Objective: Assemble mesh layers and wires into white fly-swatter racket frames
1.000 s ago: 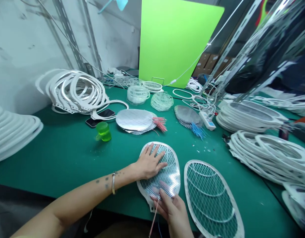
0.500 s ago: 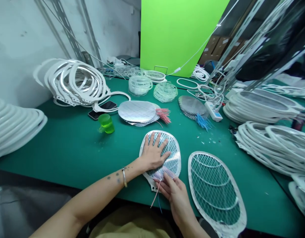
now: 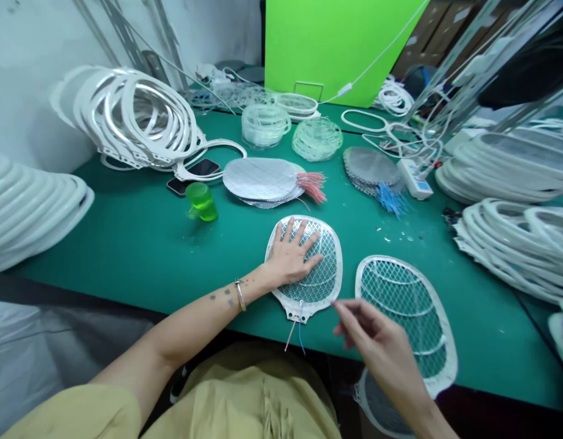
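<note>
Left racket head [image 3: 327, 274] and right racket head [image 3: 412, 305] side by side on the near counter [image 3: 139, 256]
Beyond, left to right: a cup [image 3: 201, 201], the left mesh stack [image 3: 261, 177], the right mesh stack [image 3: 370, 167] and a power strip [image 3: 416, 180]; a frame pile [image 3: 139, 149] sits far left.

We noted smooth plastic frame [image 3: 324, 265], shiny perforated metal sheets [image 3: 262, 178], glossy translucent plastic cup [image 3: 202, 201], matt tabletop [image 3: 139, 256].

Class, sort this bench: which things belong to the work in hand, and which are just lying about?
Likely part of the work:
white frame under the left hand, with pink wire and blue wire
second white frame beside it
mesh sheets with pink wires
mesh sheets with blue wires

Apparently just lying about:
green cup
phones
power strip
</note>
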Tool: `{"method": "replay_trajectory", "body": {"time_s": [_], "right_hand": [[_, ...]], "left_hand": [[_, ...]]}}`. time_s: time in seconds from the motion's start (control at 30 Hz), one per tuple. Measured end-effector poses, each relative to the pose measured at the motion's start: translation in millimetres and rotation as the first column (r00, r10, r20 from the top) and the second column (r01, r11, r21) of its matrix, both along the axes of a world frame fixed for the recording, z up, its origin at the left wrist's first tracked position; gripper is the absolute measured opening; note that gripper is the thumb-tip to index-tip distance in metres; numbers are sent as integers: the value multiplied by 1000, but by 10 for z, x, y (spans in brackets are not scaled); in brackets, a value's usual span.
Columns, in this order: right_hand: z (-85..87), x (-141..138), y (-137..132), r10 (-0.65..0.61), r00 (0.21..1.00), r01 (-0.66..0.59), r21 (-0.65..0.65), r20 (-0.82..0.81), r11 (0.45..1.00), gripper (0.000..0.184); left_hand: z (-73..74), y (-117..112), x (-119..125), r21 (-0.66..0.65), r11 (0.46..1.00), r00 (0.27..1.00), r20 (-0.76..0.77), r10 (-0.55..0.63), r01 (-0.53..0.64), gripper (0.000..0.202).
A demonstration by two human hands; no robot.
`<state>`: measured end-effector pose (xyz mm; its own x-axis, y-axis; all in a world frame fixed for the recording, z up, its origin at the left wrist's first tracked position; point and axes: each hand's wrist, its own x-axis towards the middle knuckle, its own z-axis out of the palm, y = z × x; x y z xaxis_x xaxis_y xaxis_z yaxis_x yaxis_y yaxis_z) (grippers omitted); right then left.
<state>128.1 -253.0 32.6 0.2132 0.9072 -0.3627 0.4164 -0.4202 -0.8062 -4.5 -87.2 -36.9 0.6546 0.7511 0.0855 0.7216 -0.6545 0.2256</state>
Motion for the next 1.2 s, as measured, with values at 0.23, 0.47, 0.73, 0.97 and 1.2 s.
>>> {"method": "replay_trajectory", "body": {"time_s": [0.23, 0.47, 0.73, 0.97, 1.2], "right_hand": [[-403, -11, 767, 380, 633, -664, 220, 674, 715, 80], [-651, 70, 769, 289, 599, -617, 201, 747, 761, 82], [-506, 137, 810, 396, 662, -601, 136, 636, 787, 85], [-567, -30, 782, 409, 444, -732, 60, 798, 678, 96], [-709, -28, 809, 456, 365, -730, -54, 811, 681, 86]], "left_hand": [[2, 11, -5, 48, 998, 997, -63, -37, 40, 65], [60, 48, -10, -4, 997, 996, -41, -73, 73, 63], [41, 67, -35, -6, 994, 993, -29, -112, 112, 63], [100, 192, -37, -107, 980, 976, -122, -179, 167, 70], [568, 40, -636, -77, 958, 934, 258, -248, 276, 57]]}}
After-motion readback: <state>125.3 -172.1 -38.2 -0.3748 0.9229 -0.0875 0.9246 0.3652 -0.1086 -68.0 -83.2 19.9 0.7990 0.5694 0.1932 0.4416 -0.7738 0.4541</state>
